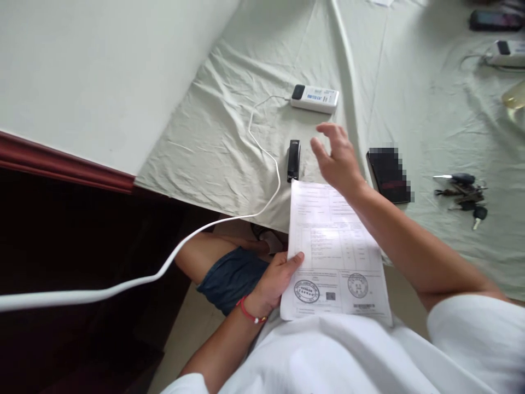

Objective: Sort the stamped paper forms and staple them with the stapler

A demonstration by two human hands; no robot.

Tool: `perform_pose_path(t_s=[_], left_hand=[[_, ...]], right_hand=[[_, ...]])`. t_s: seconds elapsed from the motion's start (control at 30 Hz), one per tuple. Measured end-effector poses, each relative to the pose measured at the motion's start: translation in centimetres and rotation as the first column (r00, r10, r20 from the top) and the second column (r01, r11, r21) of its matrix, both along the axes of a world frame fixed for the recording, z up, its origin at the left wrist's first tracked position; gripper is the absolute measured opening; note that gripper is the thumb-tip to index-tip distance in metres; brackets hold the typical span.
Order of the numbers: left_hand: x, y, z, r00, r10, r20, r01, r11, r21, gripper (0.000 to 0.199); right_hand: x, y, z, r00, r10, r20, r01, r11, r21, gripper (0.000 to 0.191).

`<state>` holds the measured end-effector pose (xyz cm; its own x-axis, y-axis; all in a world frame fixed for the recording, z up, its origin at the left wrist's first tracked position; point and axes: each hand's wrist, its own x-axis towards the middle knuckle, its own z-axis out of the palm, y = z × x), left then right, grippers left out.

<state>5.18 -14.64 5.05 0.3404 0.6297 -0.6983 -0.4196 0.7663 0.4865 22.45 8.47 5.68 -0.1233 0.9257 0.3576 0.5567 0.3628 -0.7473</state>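
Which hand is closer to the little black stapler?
Right. The right hand is just to the right of the black stapler, not touching it. The left hand is farther away, nearer the body, holding the papers.

Soft light, faint glare on papers [337, 256]

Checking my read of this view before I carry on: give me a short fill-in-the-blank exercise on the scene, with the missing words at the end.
1. The left hand holds a stamped sheet of ____.
2. The right hand, fingers apart, holds ____.
3. The black stapler lies nearer to the ____ hand than to the other.
4. A black phone lies between the right hand and the bunch of ____.

Missing words: paper; nothing; right; keys.
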Motion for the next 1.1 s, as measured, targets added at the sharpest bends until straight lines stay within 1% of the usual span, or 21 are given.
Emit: perform_pose_path(t_s=[0.07,0.13,0.2,0.23,0.3,0.33,0.37,0.4,0.43,0.5,0.53,0.57,0.6,0.63,0.7,0.77,0.83,0.9,0.97,1.03,1.1], left_hand=[[0.2,-0.1,-0.1,1.0,-0.021,-0.004,0.022,0.999,0.025,0.056],[0.2,-0.1,0.0,0.999,-0.031,-0.007,0.032,0.997,0.074,0.056],[-0.1,-0.1,0.2,0.999,-0.041,-0.022,0.043,0.988,0.15,0.055],[-0.4,-0.1,0.3,0.999,-0.038,-0.033,0.044,0.98,0.194,0.053],[-1.1,0.0,0.4,0.999,-0.012,-0.052,0.025,0.964,0.264,0.05],[-1.5,0.1,0.4,0.998,0.015,-0.057,0.002,0.958,0.288,0.049],[-1.9,0.4,0.3,0.997,0.051,-0.061,-0.031,0.952,0.304,0.049],[-2.2,0.6,0.1,0.994,0.091,-0.066,-0.066,0.947,0.313,0.049],[-2.4,1.0,-0.1,0.989,0.129,-0.075,-0.098,0.942,0.32,0.049],[-2.6,1.9,-1.0,0.972,0.205,-0.113,-0.155,0.926,0.344,0.05],[-2.5,2.4,-1.5,0.961,0.237,-0.14,-0.173,0.916,0.363,0.051],[-2.4,2.8,-2.1,0.949,0.266,-0.171,-0.184,0.904,0.385,0.052],[-2.1,3.3,-2.7,0.934,0.291,-0.207,-0.187,0.893,0.41,0.054],[-1.9,3.6,-3.3,0.92,0.309,-0.239,-0.186,0.884,0.429,0.055],[-1.5,4.0,-4.5,0.897,0.335,-0.29,-0.186,0.878,0.441,0.056],[-1.2,3.8,-5.5,0.89,0.35,-0.293,-0.204,0.88,0.43,0.057],[-1.3,3.2,-6.0,0.887,0.372,-0.273,-0.226,0.866,0.446,0.056],[-1.7,2.7,-5.9,0.873,0.405,-0.273,-0.231,0.834,0.501,0.051],[-2.2,2.6,-5.4,0.847,0.434,-0.308,-0.21,0.803,0.557,0.043],[-2.6,3.1,-4.6,0.812,0.453,-0.367,-0.164,0.782,0.602,0.036],[-2.7,4.3,-3.9,0.776,0.479,-0.411,-0.127,0.756,0.643,0.033]], right_hand=[[2.5,-2.3,1.2,0.998,-0.053,-0.019,0.054,0.997,0.061,0.039],[4.7,-4.9,2.4,0.986,-0.157,-0.053,0.161,0.982,0.095,0.036],[6.7,-7.5,3.3,0.957,-0.276,-0.086,0.283,0.956,0.083,0.036],[7.6,-8.7,3.6,0.933,-0.343,-0.112,0.353,0.932,0.08,0.037],[9.1,-10.6,3.7,0.893,-0.41,-0.187,0.42,0.907,0.02,0.04],[9.6,-11.4,3.6,0.881,-0.392,-0.264,0.392,0.918,-0.057,0.041],[10.0,-11.9,3.4,0.864,-0.367,-0.345,0.328,0.93,-0.169,0.042],[10.3,-12.2,3.1,0.84,-0.342,-0.422,0.231,0.928,-0.291,0.043],[10.3,-12.4,2.8,0.816,-0.316,-0.485,0.112,0.908,-0.404,0.045],[9.9,-12.0,2.0,0.784,-0.271,-0.558,-0.115,0.82,-0.56,0.048],[9.4,-11.5,1.6,0.784,-0.243,-0.572,-0.194,0.778,-0.597,0.048],[8.8,-10.9,1.1,0.791,-0.215,-0.573,-0.243,0.75,-0.616,0.046],[8.2,-10.2,0.5,0.801,-0.189,-0.568,-0.267,0.736,-0.622,0.043],[7.6,-9.5,-0.1,0.814,-0.169,-0.556,-0.268,0.739,-0.618,0.04],[6.6,-8.3,-1.6,0.825,-0.154,-0.543,-0.247,0.767,-0.592,0.036],[6.1,-7.6,-3.1,0.831,-0.141,-0.538,-0.225,0.799,-0.557,0.034],[6.1,-7.4,-4.0,0.832,-0.119,-0.542,-0.215,0.831,-0.513,0.03],[6.4,-7.5,-4.4,0.825,-0.101,-0.556,-0.214,0.855,-0.473,0.027],[6.8,-7.8,-4.4,0.817,-0.101,-0.567,-0.206,0.868,-0.452,0.026],[7.0,-7.9,-4.2,0.816,-0.109,-0.568,-0.19,0.877,-0.441,0.025],[7.1,-7.8,-4.1,0.808,-0.124,-0.576,-0.169,0.887,-0.429,0.023]])
